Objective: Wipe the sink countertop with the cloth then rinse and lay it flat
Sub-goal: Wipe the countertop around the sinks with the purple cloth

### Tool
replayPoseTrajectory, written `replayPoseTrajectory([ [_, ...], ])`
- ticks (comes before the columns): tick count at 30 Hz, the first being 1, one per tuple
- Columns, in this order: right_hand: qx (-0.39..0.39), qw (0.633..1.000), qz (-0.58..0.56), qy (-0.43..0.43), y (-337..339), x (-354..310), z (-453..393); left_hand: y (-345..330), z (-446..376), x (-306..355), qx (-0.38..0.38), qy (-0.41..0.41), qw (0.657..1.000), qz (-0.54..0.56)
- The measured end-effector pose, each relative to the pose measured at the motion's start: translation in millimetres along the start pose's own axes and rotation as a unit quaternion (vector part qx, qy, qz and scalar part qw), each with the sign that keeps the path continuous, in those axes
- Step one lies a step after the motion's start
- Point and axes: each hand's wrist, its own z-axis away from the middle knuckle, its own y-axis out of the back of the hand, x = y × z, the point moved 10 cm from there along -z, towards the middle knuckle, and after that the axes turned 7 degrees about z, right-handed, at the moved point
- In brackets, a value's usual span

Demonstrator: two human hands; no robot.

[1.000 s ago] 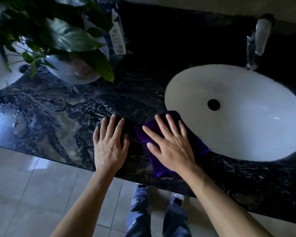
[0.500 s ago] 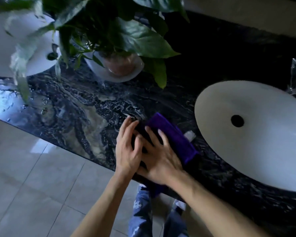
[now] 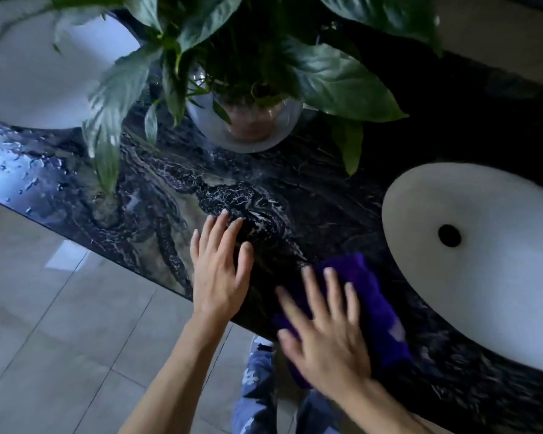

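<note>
I count 2 sinks, 1 plant, 1 cloth and my 2 hands. The left sink (image 3: pixel 29 73) lies at the far left, half behind leaves. Water drops bead the counter (image 3: pixel 157 195) beside it. The counter's front edge runs from upper left down to lower right, with tiled floor (image 3: pixel 44 324) below it. The plant (image 3: pixel 232 57) stands in a glass bowl (image 3: pixel 248 130) at the back, its leaves hanging over the dark marble between the sinks. My left hand (image 3: pixel 218 277) lies flat on bare marble at the edge, fingers straight, holding nothing. Just right of it, my right hand (image 3: pixel 323 333), blurred, presses flat with spread fingers on the purple cloth (image 3: pixel 376 308), which overhangs the front edge slightly. The right sink (image 3: pixel 499 277) lies just beyond the cloth.
</note>
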Motion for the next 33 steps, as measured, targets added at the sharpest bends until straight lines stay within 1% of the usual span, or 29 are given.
replayPoseTrajectory([
  [2,0.001,0.996,-0.015,0.085,7.0,-51.2,-41.0,4.5,-2.0,-5.1,0.012,0.013,0.997,0.071],
  [3,0.0,0.993,-0.024,0.115,9.6,-67.2,-65.4,6.8,-2.2,-7.9,0.018,0.012,0.996,0.087],
  [5,0.0,0.989,-0.024,0.145,14.9,-74.4,-114.2,11.7,-1.5,-13.3,0.031,0.012,0.993,0.11],
  [7,0.02,0.992,0.007,0.125,22.0,-41.1,-158.0,13.8,-2.1,-16.0,0.033,0.019,0.993,0.111],
  [9,0.021,0.998,0.035,0.047,26.6,26.1,-181.0,10.4,-0.7,-12.9,0.02,0.008,0.998,0.062],
  [11,0.027,0.998,0.045,-0.044,28.3,89.1,-169.0,3.2,-0.7,-8.7,0.001,0.002,1.0,-0.002],
  [13,0.042,0.993,0.058,-0.093,25.5,111.3,-122.3,-5.8,1.1,-2.3,-0.02,-0.002,0.996,-0.085],
  [14,0.04,0.993,0.056,-0.098,21.2,105.1,-90.8,-8.8,1.5,1.9,-0.024,-0.005,0.993,-0.113],
  [15,0.037,0.994,0.051,-0.094,15.0,90.2,-57.4,-10.9,1.2,6.0,-0.025,-0.006,0.993,-0.117],
  [17,0.023,0.997,0.028,-0.066,3.9,47.2,-2.1,-14.4,-1.8,15.0,-0.023,-0.003,0.997,-0.08],
  [19,0.008,1.0,0.018,-0.021,-0.5,9.2,14.7,-22.4,-4.5,26.6,-0.03,-0.007,0.999,-0.034],
  [22,-0.001,0.995,0.015,0.103,4.6,-14.5,-24.9,-34.8,-6.5,42.3,-0.043,-0.017,0.999,0.01],
  [23,0.007,0.991,0.011,0.135,8.9,-8.7,-47.4,-37.4,-8.1,45.1,-0.038,-0.016,0.999,0.013],
  [24,0.02,0.99,0.014,0.142,13.3,6.1,-74.4,-39.4,-9.6,45.7,-0.031,-0.014,0.999,0.013],
  [25,0.027,0.992,0.024,0.124,18.4,25.5,-103.3,-40.0,-9.4,45.4,-0.025,-0.009,1.0,0.01],
  [26,0.03,0.995,0.035,0.085,24.0,47.9,-131.8,-40.1,-8.1,45.0,-0.018,-0.001,1.0,0.01],
  [28,0.038,0.998,0.049,-0.017,36.3,85.2,-174.8,-41.6,-4.2,48.1,-0.01,0.009,1.0,0.014],
  [29,0.043,0.997,0.045,-0.051,39.9,90.8,-184.1,-42.6,-2.1,50.2,-0.008,0.012,1.0,0.022],
  [30,0.047,0.996,0.038,-0.06,41.3,86.1,-185.2,-42.9,0.0,52.3,-0.004,0.011,0.999,0.034],
  [31,0.047,0.998,0.032,-0.04,38.1,71.6,-178.0,-43.0,3.4,55.1,0.002,0.009,0.999,0.048],
  [33,0.035,0.996,0.051,0.067,24.5,21.8,-145.0,-41.1,11.5,62.4,0.02,-0.002,0.998,0.061],
])
